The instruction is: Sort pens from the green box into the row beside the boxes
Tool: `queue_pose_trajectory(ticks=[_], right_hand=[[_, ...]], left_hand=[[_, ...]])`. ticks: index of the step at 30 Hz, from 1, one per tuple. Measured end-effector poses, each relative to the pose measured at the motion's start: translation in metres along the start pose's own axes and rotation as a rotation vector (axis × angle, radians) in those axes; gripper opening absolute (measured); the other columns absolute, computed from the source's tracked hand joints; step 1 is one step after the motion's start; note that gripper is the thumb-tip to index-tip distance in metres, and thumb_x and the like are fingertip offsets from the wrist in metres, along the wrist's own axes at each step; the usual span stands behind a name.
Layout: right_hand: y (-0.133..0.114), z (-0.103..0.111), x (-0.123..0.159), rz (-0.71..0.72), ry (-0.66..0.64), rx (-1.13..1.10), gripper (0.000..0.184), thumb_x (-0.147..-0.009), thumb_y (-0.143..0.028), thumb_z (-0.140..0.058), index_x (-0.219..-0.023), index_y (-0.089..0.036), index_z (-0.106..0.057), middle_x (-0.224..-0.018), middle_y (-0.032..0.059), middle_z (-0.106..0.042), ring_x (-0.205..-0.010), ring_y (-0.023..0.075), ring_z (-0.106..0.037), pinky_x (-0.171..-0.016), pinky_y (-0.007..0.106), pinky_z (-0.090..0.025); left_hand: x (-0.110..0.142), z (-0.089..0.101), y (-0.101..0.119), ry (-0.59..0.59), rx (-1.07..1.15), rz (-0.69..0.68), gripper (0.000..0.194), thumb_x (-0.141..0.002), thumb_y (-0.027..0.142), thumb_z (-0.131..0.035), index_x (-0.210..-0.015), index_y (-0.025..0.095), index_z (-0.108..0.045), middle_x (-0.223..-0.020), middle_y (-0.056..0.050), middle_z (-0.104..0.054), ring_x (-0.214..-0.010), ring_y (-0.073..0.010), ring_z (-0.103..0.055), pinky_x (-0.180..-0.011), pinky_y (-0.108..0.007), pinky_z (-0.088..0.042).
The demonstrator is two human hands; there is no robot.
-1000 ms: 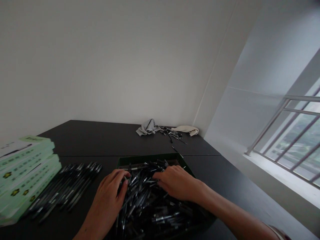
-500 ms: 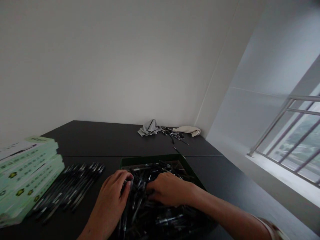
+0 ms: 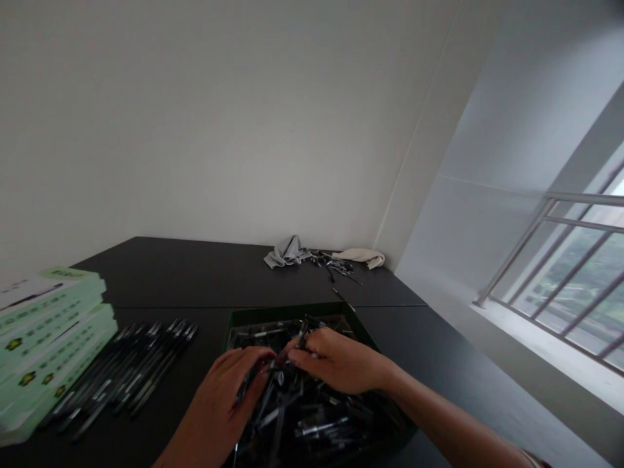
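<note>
A dark green tray point(image 3: 292, 312) full of black pens stands on the black table point(image 3: 205, 276) in front of me. Both my hands are in it, fingertips nearly meeting over the pile. My left hand point(image 3: 221, 400) is curled around a few pens at the tray's left side. My right hand point(image 3: 338, 361) pinches pens between thumb and fingers, with one pen tip sticking up above the knuckles. Left of the tray lies a row of black pens point(image 3: 127, 367) side by side on the table.
A stack of pale green boxes point(image 3: 46, 341) sits at the table's left edge. In the far corner lie a grey cloth point(image 3: 285, 251), a cream cloth point(image 3: 363, 256) and scattered pen parts point(image 3: 334, 263). A barred window point(image 3: 560, 279) is on the right.
Both hands have drawn together over the middle of the tray and closed on pens; the right hand has lifted a little with pens pinched in it.
</note>
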State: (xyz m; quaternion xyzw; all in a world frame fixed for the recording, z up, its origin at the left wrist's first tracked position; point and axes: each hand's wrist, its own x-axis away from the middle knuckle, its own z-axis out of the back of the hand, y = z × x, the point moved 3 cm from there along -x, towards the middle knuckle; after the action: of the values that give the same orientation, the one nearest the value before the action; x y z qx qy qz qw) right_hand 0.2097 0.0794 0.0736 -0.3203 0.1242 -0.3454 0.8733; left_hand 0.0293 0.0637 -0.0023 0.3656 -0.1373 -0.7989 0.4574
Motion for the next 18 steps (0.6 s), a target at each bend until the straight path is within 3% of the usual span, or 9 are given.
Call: queue_pose_trajectory(ticks=[5,10,15,18], right_hand=[[0.002,0.002,0.003,-0.095,0.035,-0.103,0.04,-0.096,-0.036,-0.031,-0.087,-0.012,-0.061,-0.057,-0.0044,-0.04,-0.05,0.0074,-0.036,-0.046,0.019,-0.027],[0.0,0.001,0.0,-0.105,0.078,-0.236,0.046,-0.094,-0.042,-0.034,-0.069,-0.012,-0.056,-0.054,-0.0037,-0.042,-0.049,0.0069,-0.037,-0.047,0.019,-0.031],[-0.006,-0.002,-0.005,-0.09,0.086,-0.365,0.045,-0.094,-0.044,-0.034,-0.091,-0.01,-0.064,-0.05,-0.0061,-0.036,-0.046,0.0067,-0.031,-0.044,0.02,-0.026],[-0.007,-0.004,-0.007,-0.05,0.052,-0.378,0.048,-0.094,-0.047,-0.034,-0.1,-0.009,-0.064,-0.051,-0.0063,-0.036,-0.047,0.0068,-0.031,-0.045,0.02,-0.025]], left_hand=[[-0.001,0.0,-0.004,-0.001,0.041,0.042,0.028,-0.093,0.04,-0.038,-0.109,0.03,-0.059,-0.108,-0.001,-0.069,-0.104,-0.0199,-0.061,-0.091,-0.035,-0.049],[0.003,0.005,0.004,-0.123,0.215,0.144,0.033,-0.091,0.045,-0.039,-0.113,0.031,-0.058,-0.115,0.0,-0.067,-0.108,-0.0194,-0.06,-0.093,-0.035,-0.047],[0.004,0.006,0.008,-0.153,0.297,0.191,0.026,-0.081,0.047,-0.055,-0.098,0.032,-0.067,-0.099,0.001,-0.072,-0.095,-0.0229,-0.066,-0.085,-0.036,-0.051],[0.002,0.007,0.009,-0.157,0.333,0.175,0.024,-0.081,0.045,-0.055,-0.091,0.03,-0.07,-0.091,0.0,-0.073,-0.088,-0.0225,-0.067,-0.079,-0.033,-0.052]])
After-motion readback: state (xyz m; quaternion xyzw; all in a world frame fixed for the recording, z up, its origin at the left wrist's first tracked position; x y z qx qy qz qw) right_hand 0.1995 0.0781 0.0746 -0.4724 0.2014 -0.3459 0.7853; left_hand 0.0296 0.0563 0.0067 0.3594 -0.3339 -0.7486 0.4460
